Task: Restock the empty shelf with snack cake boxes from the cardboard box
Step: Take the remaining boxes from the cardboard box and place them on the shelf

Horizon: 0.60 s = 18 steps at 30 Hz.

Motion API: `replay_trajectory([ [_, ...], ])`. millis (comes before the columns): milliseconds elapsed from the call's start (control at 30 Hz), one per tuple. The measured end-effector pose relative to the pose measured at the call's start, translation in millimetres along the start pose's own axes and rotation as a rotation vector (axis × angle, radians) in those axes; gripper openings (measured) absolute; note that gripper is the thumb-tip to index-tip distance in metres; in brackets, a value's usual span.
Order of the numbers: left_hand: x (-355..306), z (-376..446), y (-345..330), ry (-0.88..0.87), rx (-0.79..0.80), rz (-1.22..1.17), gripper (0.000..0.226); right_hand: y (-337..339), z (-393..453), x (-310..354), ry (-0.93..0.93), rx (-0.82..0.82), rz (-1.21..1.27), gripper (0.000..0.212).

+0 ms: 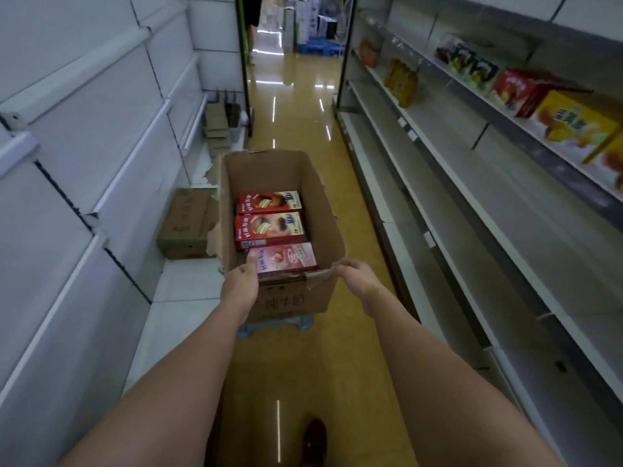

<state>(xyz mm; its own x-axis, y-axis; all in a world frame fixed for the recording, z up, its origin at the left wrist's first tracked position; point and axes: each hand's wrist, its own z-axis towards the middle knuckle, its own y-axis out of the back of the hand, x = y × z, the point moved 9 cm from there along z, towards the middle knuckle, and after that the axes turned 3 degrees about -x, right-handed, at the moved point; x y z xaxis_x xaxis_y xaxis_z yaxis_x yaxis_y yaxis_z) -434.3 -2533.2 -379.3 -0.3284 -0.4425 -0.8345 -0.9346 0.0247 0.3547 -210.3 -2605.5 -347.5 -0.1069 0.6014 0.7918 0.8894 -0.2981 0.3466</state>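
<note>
Open cardboard box (323, 210) in the aisle on a blue stand (274, 324): two red snack cake boxes (269, 215), one pink box (286, 257) nearest. Left hand (241, 281) and right hand (354, 276) grip its torn near rim. Bare shelf (472, 183) alongside on the right.

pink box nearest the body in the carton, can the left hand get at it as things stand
Probably yes. The left hand grips the carton rim right beside the pink box, thumb apparently already over its corner. The carton is open on top and nothing lies on the box.
</note>
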Motion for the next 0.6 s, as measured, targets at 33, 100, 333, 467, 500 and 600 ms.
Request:
replay_trajectory([
  [33,-0.1,2.6,0.5,0.013,-0.005,0.0,0.046,-2.8,5.9,2.4,-0.001,0.002,-0.002,0.053],
  [100,-2.1,14.0,0.3,0.031,-0.024,-0.002,0.049,-8.8,22.1,10.6,0.0,0.022,-0.009,0.051],
  [333,8.2,109.2,-26.4,0.067,-0.073,-0.006,0.094,-23.6,97.8,46.7,0.0,0.108,-0.031,0.046],
  [467,-24.7,111.8,-45.6,0.123,0.014,-0.027,0.056,-27.7,135.5,60.7,-0.056,0.161,-0.05,0.05],
  [500,-25.8,118.7,-50.6,0.134,0.019,-0.035,0.05,-28.8,145.5,64.2,-0.044,0.166,-0.065,0.049],
  [600,-27.4,144.7,-61.6,0.115,0.012,-0.02,0.042,-37.7,176.8,72.5,-0.007,0.186,-0.096,0.048],
])
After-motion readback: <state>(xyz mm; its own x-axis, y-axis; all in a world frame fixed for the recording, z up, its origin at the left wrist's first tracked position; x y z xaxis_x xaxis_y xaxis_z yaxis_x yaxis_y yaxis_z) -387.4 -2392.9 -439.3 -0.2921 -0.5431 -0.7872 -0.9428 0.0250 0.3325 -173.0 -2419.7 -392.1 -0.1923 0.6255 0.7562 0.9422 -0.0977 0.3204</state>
